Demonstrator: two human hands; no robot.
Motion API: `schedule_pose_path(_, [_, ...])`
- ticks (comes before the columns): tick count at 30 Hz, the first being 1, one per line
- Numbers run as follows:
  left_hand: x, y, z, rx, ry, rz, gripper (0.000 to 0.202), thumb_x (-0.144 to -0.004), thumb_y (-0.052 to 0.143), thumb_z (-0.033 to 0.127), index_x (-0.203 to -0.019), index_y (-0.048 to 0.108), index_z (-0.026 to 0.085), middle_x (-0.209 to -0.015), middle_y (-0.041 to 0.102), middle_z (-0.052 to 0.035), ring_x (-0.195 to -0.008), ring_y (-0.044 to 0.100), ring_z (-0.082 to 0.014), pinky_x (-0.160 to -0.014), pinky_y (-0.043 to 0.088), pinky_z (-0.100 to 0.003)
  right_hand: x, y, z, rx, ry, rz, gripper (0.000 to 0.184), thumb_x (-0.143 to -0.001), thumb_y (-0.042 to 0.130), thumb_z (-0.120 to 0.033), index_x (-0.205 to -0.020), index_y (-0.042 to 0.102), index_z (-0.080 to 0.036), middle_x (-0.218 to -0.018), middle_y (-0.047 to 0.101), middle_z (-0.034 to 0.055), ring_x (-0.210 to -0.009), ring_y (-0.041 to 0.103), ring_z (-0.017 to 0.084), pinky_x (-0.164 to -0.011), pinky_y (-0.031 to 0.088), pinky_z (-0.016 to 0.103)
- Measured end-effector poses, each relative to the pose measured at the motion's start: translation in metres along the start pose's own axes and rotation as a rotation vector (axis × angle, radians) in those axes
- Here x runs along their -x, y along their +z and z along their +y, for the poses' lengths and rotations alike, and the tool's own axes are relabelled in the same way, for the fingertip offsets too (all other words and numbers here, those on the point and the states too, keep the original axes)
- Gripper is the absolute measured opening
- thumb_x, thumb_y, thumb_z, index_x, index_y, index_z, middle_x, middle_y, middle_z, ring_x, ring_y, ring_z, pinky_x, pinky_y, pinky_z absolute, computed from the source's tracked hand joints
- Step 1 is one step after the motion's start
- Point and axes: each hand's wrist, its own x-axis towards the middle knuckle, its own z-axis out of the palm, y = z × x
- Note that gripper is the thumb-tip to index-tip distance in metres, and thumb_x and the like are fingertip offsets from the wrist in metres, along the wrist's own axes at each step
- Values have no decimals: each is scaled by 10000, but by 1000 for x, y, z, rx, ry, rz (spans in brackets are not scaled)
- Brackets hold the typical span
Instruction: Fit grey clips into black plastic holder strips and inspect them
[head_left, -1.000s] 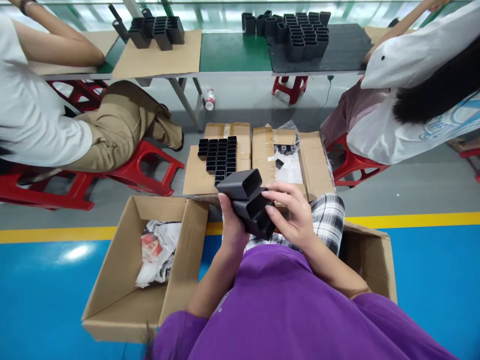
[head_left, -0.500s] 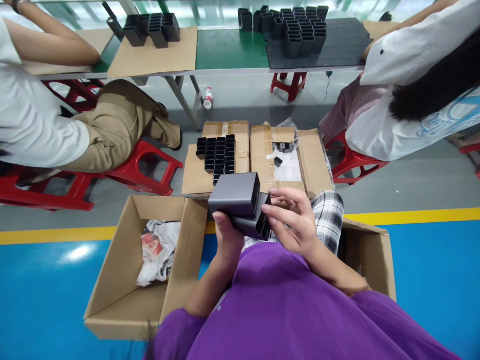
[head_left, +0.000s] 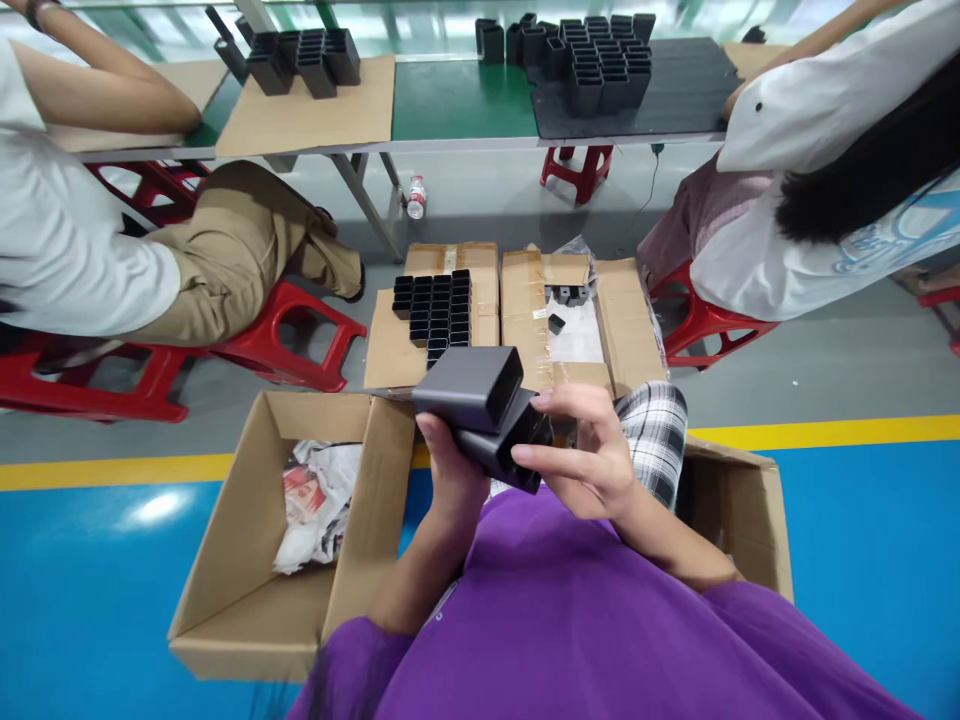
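Observation:
My left hand (head_left: 452, 465) grips two dark grey, hollow rectangular casings from below and the side, its thumb against the upper one. That upper casing (head_left: 465, 385) lies slightly askew on the lower casing (head_left: 491, 450), its open end facing right. At the right end of the lower one, my right hand (head_left: 592, 450) pinches the casing between fingers laid on its edge and face; the thumb is hidden. Beyond my hands, several black casings (head_left: 439, 305) stand in rows on a closed carton. An open carton (head_left: 525, 310) beside it holds small black pieces (head_left: 566, 295).
An open cardboard box (head_left: 225, 540) with crumpled paper sits at my left, another box (head_left: 757, 500) at my right. Ahead, a long green table (head_left: 457, 100) carries more dark casings. Co-workers sit on red stools (head_left: 300, 330) on both sides.
My right fingers have shifted along the lower casing's end, the middle finger now lower on its face. The lower casing has turned slightly, and the upper one has moved a little left.

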Motion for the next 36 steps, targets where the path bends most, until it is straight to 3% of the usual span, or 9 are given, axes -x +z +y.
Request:
schedule_pose_path(5, [-4, 15, 12, -2, -165, -101, 756, -795, 510, 858, -868, 759, 148, -748, 760, -82, -1113, 717, -334, -975, 588, -416, -3, 0, -4, -60, 106, -21, 465, -916, 616, -147, -1339, 617, -340, -1217, 616, 86, -1042, 657, 229, -761, 633, 369])
schedule_pose_path(9, [-4, 22, 21, 22, -247, -38, 681, -992, 342, 679, -860, 749, 149, -778, 765, -67, -1091, 729, -277, -1015, 558, -393, -1, 1, -6, -120, 155, -17, 514, -903, 644, -139, -1378, 593, -330, -1258, 615, 92, -1021, 667, 222, -793, 640, 376])
schedule_pose_path(12, [-4, 23, 22, 12, -257, -29, 629, -982, 383, 676, -857, 760, 189, -818, 774, -57, -1111, 724, -277, -986, 574, -371, 0, -1, -4, -150, 177, -50, 543, -896, 656, -170, -1402, 563, -345, -1325, 596, 93, -1059, 668, 237, -830, 638, 402])
schedule_pose_path(14, [-7, 20, 20, 15, -265, -53, 623, -954, 408, 713, -883, 769, 210, -884, 788, -59, -1132, 719, -288, -968, 587, -377, -3, -6, 0, -129, 166, -131, 602, -889, 680, -228, -1453, 504, -343, -1393, 564, 106, -1169, 639, 276, -929, 611, 464])
schedule_pose_path(17, [-16, 12, 11, 28, -252, -61, 632, -937, 423, 731, -1014, 765, 206, -973, 798, -70, -1141, 720, -290, -976, 593, -407, -10, -15, 10, -41, 122, -387, 767, -890, 695, -329, -1567, 334, -311, -1513, 485, 137, -1407, 475, 344, -1129, 465, 584])
schedule_pose_path(21, [-38, -9, -9, -2, -257, -11, 567, -914, 554, 669, -1124, 735, 174, -1029, 800, -98, -1116, 732, -286, -983, 593, -414, -10, -15, 33, 65, 123, -642, 886, -908, 671, -316, -1629, 164, -228, -1522, 485, 179, -1466, 400, 354, -1182, 377, 626])
schedule_pose_path(28, [-77, -70, -47, -25, -451, 82, 520, -840, 642, 691, -1013, 757, 213, -981, 802, -103, -1045, 750, -311, -902, 608, -433, 37, 45, 76, 130, 241, -895, 757, -807, 760, -290, -1472, 432, -138, -1353, 599, 240, -1251, 588, 388, -1009, 495, 626])
schedule_pose_path(31, [-92, -100, -50, -6, -439, 106, 546, -808, 656, 716, -974, 753, 205, -952, 794, -108, -1046, 741, -335, -899, 601, -447, 50, 81, 92, 105, 296, -1023, 740, -769, 777, -260, -1433, 481, -127, -1365, 602, 251, -1275, 581, 387, -1029, 472, 603])
schedule_pose_path(36, [-116, -146, -49, 19, -286, 200, 709, -883, 394, 803, -1050, 694, 183, -1061, 748, -154, -1092, 705, -340, -888, 593, -483, 39, 138, 126, 79, 315, -1115, 761, -731, 813, -315, -1402, 526, -101, -1361, 611, 240, -1281, 570, 360, -1071, 430, 531])
